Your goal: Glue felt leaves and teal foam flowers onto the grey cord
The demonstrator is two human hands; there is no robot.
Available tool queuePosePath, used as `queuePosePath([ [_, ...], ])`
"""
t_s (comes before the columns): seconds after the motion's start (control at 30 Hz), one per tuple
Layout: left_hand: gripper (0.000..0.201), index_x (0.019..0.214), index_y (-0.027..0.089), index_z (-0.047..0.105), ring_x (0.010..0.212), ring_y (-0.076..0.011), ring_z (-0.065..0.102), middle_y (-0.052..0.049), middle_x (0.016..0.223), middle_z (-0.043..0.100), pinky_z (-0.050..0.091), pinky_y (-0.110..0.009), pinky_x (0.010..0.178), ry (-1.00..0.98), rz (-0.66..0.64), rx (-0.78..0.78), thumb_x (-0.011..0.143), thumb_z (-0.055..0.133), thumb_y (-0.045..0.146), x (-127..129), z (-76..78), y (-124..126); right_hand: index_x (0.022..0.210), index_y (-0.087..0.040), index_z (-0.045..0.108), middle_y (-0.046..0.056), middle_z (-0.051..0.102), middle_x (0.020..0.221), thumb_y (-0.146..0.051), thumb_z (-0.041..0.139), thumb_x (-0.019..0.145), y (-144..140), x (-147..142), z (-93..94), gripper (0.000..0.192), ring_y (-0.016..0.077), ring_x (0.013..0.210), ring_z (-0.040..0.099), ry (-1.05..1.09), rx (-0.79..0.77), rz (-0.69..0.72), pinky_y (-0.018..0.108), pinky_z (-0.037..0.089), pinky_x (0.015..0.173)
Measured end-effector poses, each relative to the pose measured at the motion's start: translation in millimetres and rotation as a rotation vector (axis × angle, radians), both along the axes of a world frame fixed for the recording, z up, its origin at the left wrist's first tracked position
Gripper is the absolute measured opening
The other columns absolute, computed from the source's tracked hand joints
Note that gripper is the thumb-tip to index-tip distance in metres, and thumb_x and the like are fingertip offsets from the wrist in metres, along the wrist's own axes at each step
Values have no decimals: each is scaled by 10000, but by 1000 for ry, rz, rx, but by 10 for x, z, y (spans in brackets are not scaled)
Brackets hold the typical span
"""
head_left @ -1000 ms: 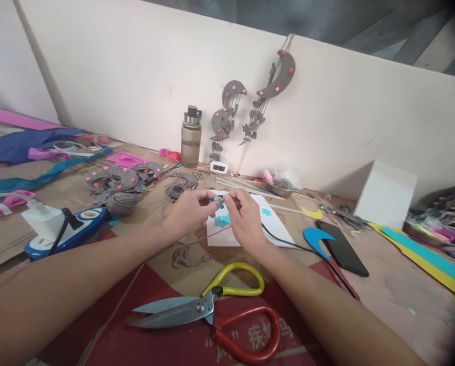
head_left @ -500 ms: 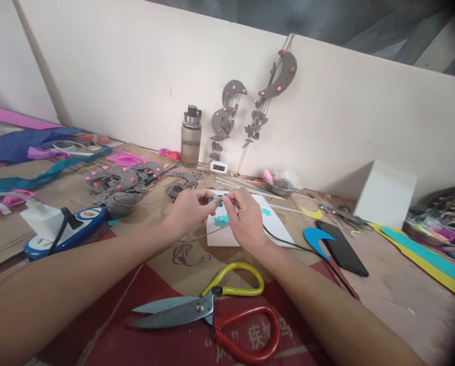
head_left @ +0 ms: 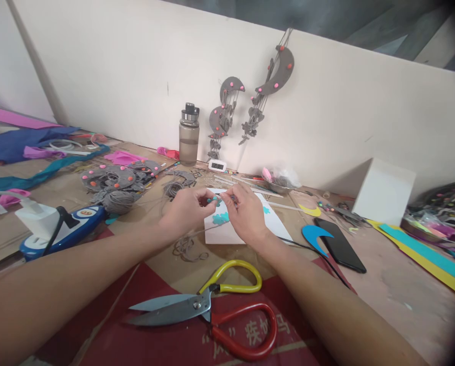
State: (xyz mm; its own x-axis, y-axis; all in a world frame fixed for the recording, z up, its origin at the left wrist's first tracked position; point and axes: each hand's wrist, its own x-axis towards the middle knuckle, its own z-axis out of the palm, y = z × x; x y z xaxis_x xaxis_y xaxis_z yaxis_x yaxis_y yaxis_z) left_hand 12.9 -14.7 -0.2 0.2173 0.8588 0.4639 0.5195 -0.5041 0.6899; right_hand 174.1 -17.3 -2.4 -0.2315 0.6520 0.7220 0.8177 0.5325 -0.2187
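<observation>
Head view: the left hand [head_left: 187,209] and right hand [head_left: 244,214] meet above the white card [head_left: 227,231], fingers of both pinched on a small teal cutout [head_left: 216,201] — apparently being threaded onto the grey cord [head_left: 189,247]. Next calls for steady, fine alignment — scissors [head_left: 208,307] lie idle on the worktop [head_left: 395,284].

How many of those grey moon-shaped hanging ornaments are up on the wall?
2: a smaller grey felt crescent ornament above the white clock, and a larger grey crescent ornament to its upper right. More similar pieces lie heaped on the table.

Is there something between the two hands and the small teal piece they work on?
Nothing visible. The left hand and right hand both pinch the small teal piece directly, above the white sheet.
</observation>
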Motion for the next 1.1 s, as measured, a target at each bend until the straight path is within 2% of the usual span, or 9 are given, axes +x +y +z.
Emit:
queuePosePath([
  [0.23, 159, 729, 155, 650, 456, -87, 435, 46, 490, 530, 322, -207, 477, -121, -18, -171, 712, 562, 287, -36, 14, 37, 824, -201, 527, 2, 547, 787, -307, 474, 904, 30, -11, -49, 142, 144, 719, 475, 173, -94, 89, 267, 348, 646],
  [0.33, 146, 706, 162, 618, 434, -83, 447, 49, 489, 524, 328, -202, 466, -185, -33, -228, 715, 559, 296, -50, 15, 54, 889, -197, 537, 3, 536, 798, -283, 510, 878, 26, -13, -55, 90, 145, 723, 463, 194, -80, 121, 267, 347, 649],
  [0.47, 140, 685, 161, 599, 436, -82, 466, 45, 493, 527, 344, -200, 477, -216, -58, -258, 716, 561, 292, -59, 6, 73, 850, -200, 547, -2, 525, 783, -250, 512, 874, 10, -20, -44, 66, 142, 730, 460, 199, -81, 160, 267, 346, 660],
  [0.77, 141, 698, 166, 599, 444, -79, 458, 38, 504, 545, 352, -197, 482, -228, -113, -253, 737, 553, 294, -62, -45, 95, 832, -203, 521, 10, 557, 821, -302, 463, 906, 12, -28, -64, 137, 151, 742, 482, 222, -168, 110, 276, 362, 673],
  [1.1, 162, 668, 162, 583, 433, -81, 463, 41, 491, 546, 362, -201, 482, -244, -134, -282, 745, 559, 303, -44, 47, 8, 809, -204, 501, 18, 542, 806, -345, 415, 926, -2, -43, -73, 202, 152, 725, 483, 160, -123, 63, 269, 354, 644],
])
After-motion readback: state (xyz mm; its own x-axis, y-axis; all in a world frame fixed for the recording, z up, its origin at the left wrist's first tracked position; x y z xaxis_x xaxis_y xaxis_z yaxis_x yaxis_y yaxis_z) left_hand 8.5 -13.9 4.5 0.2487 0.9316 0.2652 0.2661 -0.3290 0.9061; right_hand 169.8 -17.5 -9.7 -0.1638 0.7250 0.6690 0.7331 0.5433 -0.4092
